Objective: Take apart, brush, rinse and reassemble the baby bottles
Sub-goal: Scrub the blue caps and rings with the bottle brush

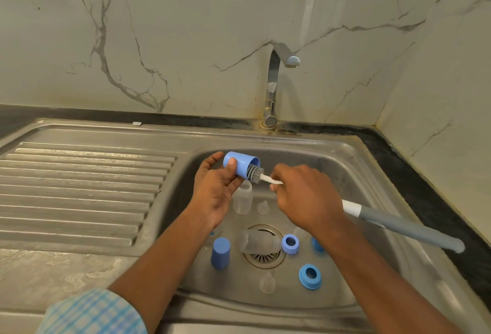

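Below, steel sink (345, 174) — brush (256, 173) in cap (240, 163); marbled wall (186, 28).

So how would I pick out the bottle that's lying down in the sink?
Look into the steel sink and find the round drain at its bottom. The clear bottle lies on its side right across that drain, beside a blue ring. The other clear bottle, farther back, stands upright.

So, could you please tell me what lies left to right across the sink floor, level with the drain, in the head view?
Upright blue plastic cap, clear plastic bottle lying over the drain, pale blue plastic ring, blue piece partly hidden by the right forearm.
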Available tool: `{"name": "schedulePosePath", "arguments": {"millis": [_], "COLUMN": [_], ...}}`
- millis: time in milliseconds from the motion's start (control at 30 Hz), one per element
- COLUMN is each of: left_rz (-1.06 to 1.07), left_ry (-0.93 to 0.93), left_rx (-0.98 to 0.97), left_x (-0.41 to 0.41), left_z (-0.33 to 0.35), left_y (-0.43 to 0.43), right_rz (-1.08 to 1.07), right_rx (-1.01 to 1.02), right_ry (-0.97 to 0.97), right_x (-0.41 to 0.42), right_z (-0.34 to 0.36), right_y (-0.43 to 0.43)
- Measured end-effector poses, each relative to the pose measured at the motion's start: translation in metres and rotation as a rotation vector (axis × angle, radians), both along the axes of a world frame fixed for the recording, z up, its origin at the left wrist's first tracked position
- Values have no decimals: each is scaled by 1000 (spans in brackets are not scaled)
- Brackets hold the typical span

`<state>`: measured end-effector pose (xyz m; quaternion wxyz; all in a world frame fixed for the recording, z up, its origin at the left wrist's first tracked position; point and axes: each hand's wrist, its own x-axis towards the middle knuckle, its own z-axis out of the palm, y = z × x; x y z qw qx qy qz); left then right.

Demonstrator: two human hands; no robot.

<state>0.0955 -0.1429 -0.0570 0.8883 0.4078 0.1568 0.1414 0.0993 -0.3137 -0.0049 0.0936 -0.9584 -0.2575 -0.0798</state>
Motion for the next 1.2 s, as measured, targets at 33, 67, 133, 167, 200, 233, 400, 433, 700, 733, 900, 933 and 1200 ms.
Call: {"name": "schedulePosePath", "arguments": {"millis": [33,67,133,167,200,233,400,433,700,733,900,933,1200], "left_rz": [7,12,11,2,-17,-52,-233,-240,-157,-165,-219,-239,-175], "left_ry": [-15,-33,-71,-91,-109,-128,-189,-188,3,21,57,52,29], "left_rx": [-15,-32,-66,-83,-95,-97,-110,-129,79,59,29,28,39], "left_x": [1,1,1,1,1,1,-3,-4,-9,-9,-7,-8,-3], "left_z": [0,1,2,3,3,3,2,4,0,-1,-2,-2,0], "left_y": [1,2,4,5,4,3,-10,-11,-24,-25,-21,-20,-14], "right_rz": [1,2,7,9,10,9,-13,-24,-134,-123,-99,-109,-24], "right_rx": [1,2,8,12,16,17,24,27,119,107,8,-9,-36], "right_ry": [8,18,47,70,95,120,108,84,-74,-82,-74,-78,-44], "right_x": [0,0,1,2,2,3,6,7,4,3,0,0,-4], "right_z": [1,2,3,3,2,2,-3,-5,-3,-3,-2,-2,-3], "right_y": [-1,-2,-3,-5,-6,-7,-8,-7,-3,-1,2,2,7]}}
